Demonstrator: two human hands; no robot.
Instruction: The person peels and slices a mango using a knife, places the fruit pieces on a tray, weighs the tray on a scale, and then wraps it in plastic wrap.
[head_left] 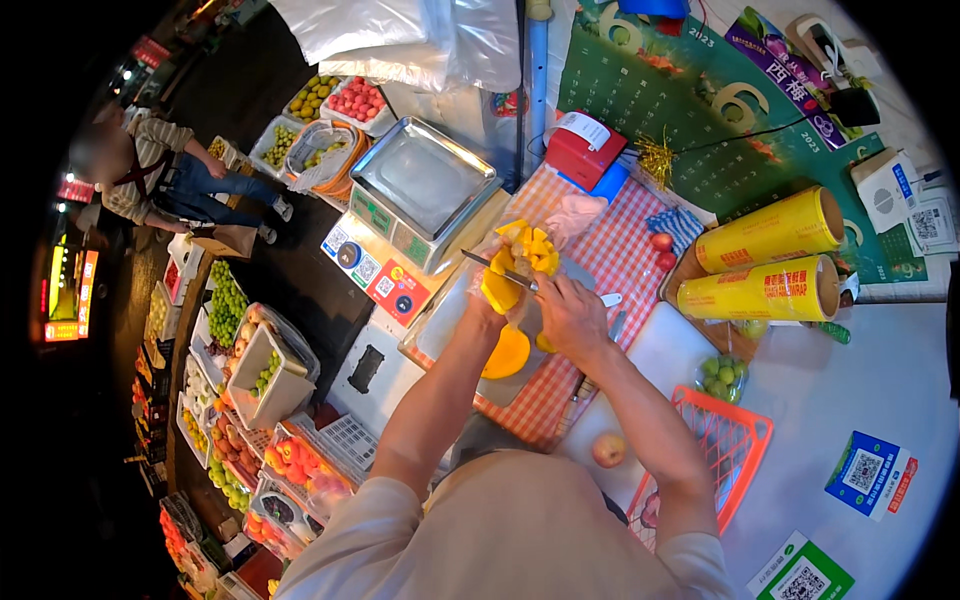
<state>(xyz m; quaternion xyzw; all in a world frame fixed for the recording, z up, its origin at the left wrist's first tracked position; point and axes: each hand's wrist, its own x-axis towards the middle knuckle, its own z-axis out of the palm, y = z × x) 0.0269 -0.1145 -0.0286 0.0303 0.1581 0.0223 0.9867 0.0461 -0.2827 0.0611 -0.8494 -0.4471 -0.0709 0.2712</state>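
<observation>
— Fruit stall, pretty dark off to the left, with green grapes on display and a person in a striped shirt standing over that way. Red-and-white checked cloth on the white desk, metal-topped scale just beyond it.

— ok but what are the hands up to?

— Close together over a grey tray. Left hand is cupped around a mango, right hand is wrapped around a knife. Blade's across the fruit, can't tell how deep it's in, if at all.

— Is that all the mango?

— Nah, chunks bunched at the top, plus a big rounded piece below the hands, near the left wrist.

— And on the right?

— Two yellow rolls side by side, bagged green fruit, a loose apple next to an orange-red basket.
</observation>
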